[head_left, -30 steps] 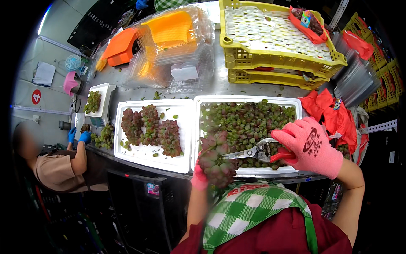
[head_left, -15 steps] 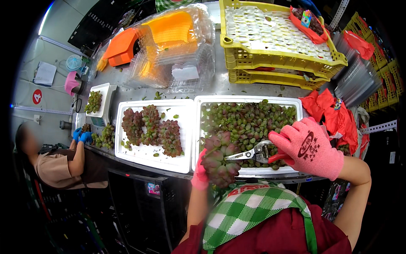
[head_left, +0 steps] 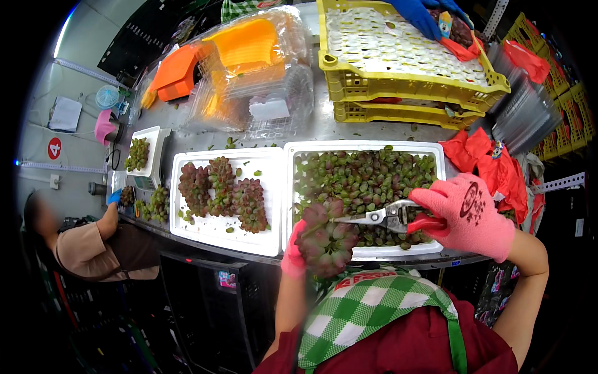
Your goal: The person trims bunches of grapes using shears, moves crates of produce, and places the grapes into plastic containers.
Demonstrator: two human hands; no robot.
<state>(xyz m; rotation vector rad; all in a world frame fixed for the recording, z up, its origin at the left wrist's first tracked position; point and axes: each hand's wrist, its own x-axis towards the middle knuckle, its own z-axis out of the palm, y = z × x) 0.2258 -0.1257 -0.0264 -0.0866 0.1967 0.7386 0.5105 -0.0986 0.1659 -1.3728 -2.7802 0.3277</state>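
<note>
My left hand (head_left: 293, 252), in a pink glove, grips a bunch of reddish-green grapes (head_left: 328, 243) above the near-left edge of the right-hand white tray (head_left: 364, 252). My right hand (head_left: 466, 215), also in a pink glove, is closed round the red handles of the pruning shears (head_left: 389, 217). Their blades point left, with the tips at the bunch's right side. Many loose green and reddish grapes (head_left: 367, 174) cover the tray beneath. To the left, several grape bunches (head_left: 219, 184) lie in a second white tray (head_left: 249, 156) with a few loose grapes.
Stacked yellow crates (head_left: 398, 84) stand at the back right, beside red bags (head_left: 492, 162). Clear plastic boxes (head_left: 261, 93) fill the back middle. A scale (head_left: 149, 159) holding grapes stands left, near a co-worker (head_left: 87, 243). Another person's blue-gloved hand (head_left: 418, 17) reaches over the top crate.
The shears and my right hand have shifted slightly, and the blades look more nearly closed. Blue-gloved hands have appeared over the top crate. The left co-worker's hands have moved.
</note>
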